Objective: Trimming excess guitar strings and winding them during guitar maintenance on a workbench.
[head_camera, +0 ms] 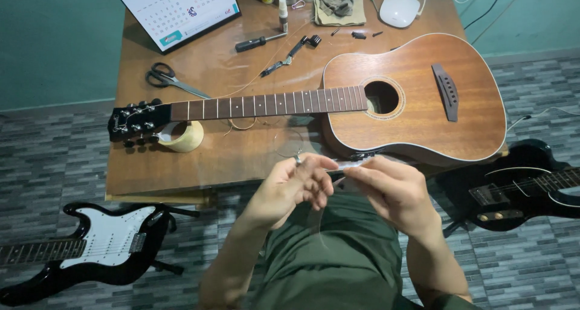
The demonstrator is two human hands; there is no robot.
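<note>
We sit at the near edge of the wooden table (181, 171), where the acoustic guitar (417, 98) lies flat without strings, its neck propped on a roll of tape (184, 138) so the headstock clears the top. Just in front of the guitar's body our left hand (290, 189) pinches the ring end of a thin guitar string (289, 142), fingers curled closed, while our right hand (389, 189) nips a small clear wrapper (350, 164), thumb and forefinger shut, held up to keep the coil untangled. Beyond the guitar's neck lie scissors (163, 77) and a screwdriver (257, 42).
</note>
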